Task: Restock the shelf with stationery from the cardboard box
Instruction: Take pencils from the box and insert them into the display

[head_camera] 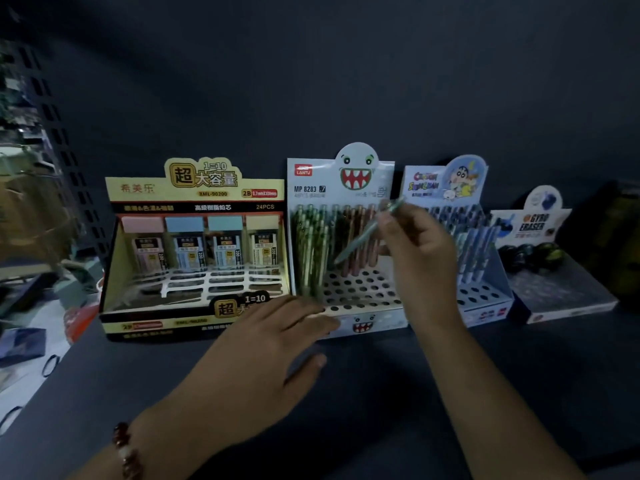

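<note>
On the dark shelf [381, 382] stands a white monster-face pencil display [349, 296] with a perforated tray, holding several green and brown mechanical pencils at its back left. My right hand [415, 247] pinches a pale green mechanical pencil [363, 233], tilted with its tip down over the tray's holes. Fingers straight, my left hand [266, 355] rests against the display's front left corner. The cardboard box is out of view.
A yellow lead-refill display [194, 244] stands left of the pencil display. To the right stand a blue cartoon pen display [464, 244] and a gyro eraser box [547, 268]. Past the shelf's left edge, assorted goods lie lower down.
</note>
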{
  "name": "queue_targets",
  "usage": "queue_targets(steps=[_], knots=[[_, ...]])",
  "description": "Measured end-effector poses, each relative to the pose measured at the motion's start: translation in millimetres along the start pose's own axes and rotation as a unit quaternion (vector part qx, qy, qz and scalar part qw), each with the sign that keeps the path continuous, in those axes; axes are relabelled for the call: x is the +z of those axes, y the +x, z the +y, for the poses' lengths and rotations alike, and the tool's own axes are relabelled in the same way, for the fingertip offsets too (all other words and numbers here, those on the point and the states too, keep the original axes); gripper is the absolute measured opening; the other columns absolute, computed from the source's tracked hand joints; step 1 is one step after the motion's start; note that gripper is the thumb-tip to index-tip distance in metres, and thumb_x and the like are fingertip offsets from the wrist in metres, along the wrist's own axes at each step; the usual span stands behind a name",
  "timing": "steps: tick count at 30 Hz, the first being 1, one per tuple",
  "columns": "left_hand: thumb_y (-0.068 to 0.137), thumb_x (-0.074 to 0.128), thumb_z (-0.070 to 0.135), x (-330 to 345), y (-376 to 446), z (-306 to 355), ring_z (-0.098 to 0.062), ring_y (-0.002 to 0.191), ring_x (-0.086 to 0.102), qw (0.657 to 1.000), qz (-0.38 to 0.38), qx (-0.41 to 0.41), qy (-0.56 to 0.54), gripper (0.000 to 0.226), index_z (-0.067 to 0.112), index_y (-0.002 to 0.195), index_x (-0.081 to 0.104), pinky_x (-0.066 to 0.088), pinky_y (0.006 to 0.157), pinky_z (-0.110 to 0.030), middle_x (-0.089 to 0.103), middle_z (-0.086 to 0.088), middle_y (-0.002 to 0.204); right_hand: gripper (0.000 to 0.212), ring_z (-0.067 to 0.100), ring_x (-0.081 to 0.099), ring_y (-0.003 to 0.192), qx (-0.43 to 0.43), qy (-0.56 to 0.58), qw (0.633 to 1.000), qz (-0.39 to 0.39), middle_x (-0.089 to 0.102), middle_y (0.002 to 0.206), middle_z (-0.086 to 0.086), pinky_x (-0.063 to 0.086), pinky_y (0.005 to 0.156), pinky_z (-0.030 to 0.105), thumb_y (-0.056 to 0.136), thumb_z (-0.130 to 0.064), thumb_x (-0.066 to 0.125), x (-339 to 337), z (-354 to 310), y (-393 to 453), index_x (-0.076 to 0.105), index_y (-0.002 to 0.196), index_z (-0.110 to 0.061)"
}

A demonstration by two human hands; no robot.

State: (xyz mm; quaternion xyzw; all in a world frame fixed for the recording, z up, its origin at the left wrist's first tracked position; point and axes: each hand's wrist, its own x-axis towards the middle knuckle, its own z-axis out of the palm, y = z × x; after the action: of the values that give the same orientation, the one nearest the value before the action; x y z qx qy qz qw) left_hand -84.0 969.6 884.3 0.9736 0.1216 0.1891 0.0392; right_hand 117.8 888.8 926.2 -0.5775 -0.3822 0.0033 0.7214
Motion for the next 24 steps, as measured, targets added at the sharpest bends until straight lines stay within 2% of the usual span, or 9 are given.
queue_targets(steps=[3,5,8,12,14,16,20,23,24], knots=[[0.097,0.030,0.050,4.3,-1.0,-5.4,0.000,0.133,0.032,1.000,-0.013,-0.006,0.010,0.046,0.044,0.142,0.038,0.019,0.109,-0.018,0.044,0.023,0.141,0.011,-0.009,0.063,0.074,-0.009,-0.054,0.998,-0.017,0.067,0.082,-0.016,0.050,0.066,0.009,0.094,-0.024,0.065,10.2,8.9,-3.1,0.066,0.105,-0.029],[0.097,0.032,0.047,4.4,-0.1,-5.1,0.001,0.131,0.033,1.000,-0.011,-0.008,0.016,0.045,0.041,0.140,0.042,0.018,0.108,-0.016,0.048,0.024,0.137,0.018,-0.011,0.063,0.078,0.000,-0.080,0.997,-0.019,0.065,0.083,-0.021,0.049,0.071,0.010,0.094,-0.026,0.065,12.5,13.2,-3.4,0.066,0.112,-0.025],[0.095,0.035,0.047,3.2,1.2,-4.5,0.001,0.128,0.035,1.000,-0.006,-0.005,0.014,0.045,0.039,0.137,0.047,0.021,0.106,-0.016,0.051,0.024,0.131,0.026,-0.007,0.063,0.084,0.006,-0.110,0.993,-0.032,0.067,0.090,-0.017,0.050,0.077,0.016,0.095,-0.028,0.064,13.9,20.1,-4.2,0.067,0.118,-0.016],[0.094,0.033,0.049,1.4,3.1,-5.1,0.002,0.128,0.032,1.000,-0.007,0.008,0.003,0.047,0.039,0.137,0.048,0.017,0.105,-0.013,0.049,0.024,0.132,0.041,0.005,0.063,0.105,0.020,-0.132,0.989,-0.067,0.067,0.117,-0.006,0.052,0.094,0.028,0.094,-0.031,0.063,21.1,24.5,-4.5,0.060,0.132,-0.014],[0.093,0.028,0.052,1.8,2.5,-6.9,0.004,0.131,0.026,1.000,-0.011,0.010,-0.008,0.051,0.041,0.139,0.045,0.010,0.106,-0.011,0.045,0.025,0.136,0.042,0.006,0.060,0.109,0.028,-0.137,0.986,-0.087,0.063,0.120,-0.010,0.049,0.096,0.024,0.096,-0.029,0.061,24.1,22.3,-2.1,0.058,0.135,-0.013],[0.094,0.029,0.053,0.7,1.7,-8.1,0.005,0.133,0.022,1.000,-0.011,0.013,-0.017,0.050,0.042,0.142,0.041,0.009,0.108,-0.012,0.041,0.025,0.140,0.043,0.008,0.058,0.111,0.026,-0.150,0.983,-0.100,0.063,0.125,-0.004,0.046,0.093,0.020,0.097,-0.028,0.060,26.1,20.3,3.2,0.056,0.137,-0.011],[0.101,0.041,0.046,1.0,1.8,-7.9,0.006,0.136,0.017,0.999,-0.011,0.018,-0.032,0.044,0.043,0.144,0.037,0.006,0.111,-0.011,0.035,0.026,0.143,0.041,0.010,0.062,0.097,0.010,-0.178,0.977,-0.119,0.066,0.124,0.007,0.044,0.084,0.019,0.097,-0.025,0.061,30.3,17.7,15.3,0.058,0.134,-0.007],[0.099,0.042,0.046,2.2,0.9,-8.8,0.005,0.135,0.019,0.999,-0.004,0.022,-0.027,0.044,0.041,0.143,0.039,0.005,0.110,-0.011,0.037,0.024,0.142,0.035,-0.005,0.058,0.067,-0.007,-0.195,0.972,-0.130,0.072,0.108,0.010,0.046,0.067,0.011,0.095,-0.022,0.064,34.4,17.9,23.3,0.065,0.126,-0.005],[0.099,0.041,0.046,2.6,0.5,-9.4,0.004,0.135,0.019,0.999,-0.001,0.024,-0.028,0.044,0.041,0.143,0.040,0.008,0.112,-0.012,0.038,0.024,0.141,0.033,-0.002,0.058,0.061,-0.005,-0.200,0.971,-0.130,0.073,0.099,0.005,0.047,0.062,0.010,0.094,-0.021,0.065,34.4,17.4,25.4,0.066,0.123,-0.004]])
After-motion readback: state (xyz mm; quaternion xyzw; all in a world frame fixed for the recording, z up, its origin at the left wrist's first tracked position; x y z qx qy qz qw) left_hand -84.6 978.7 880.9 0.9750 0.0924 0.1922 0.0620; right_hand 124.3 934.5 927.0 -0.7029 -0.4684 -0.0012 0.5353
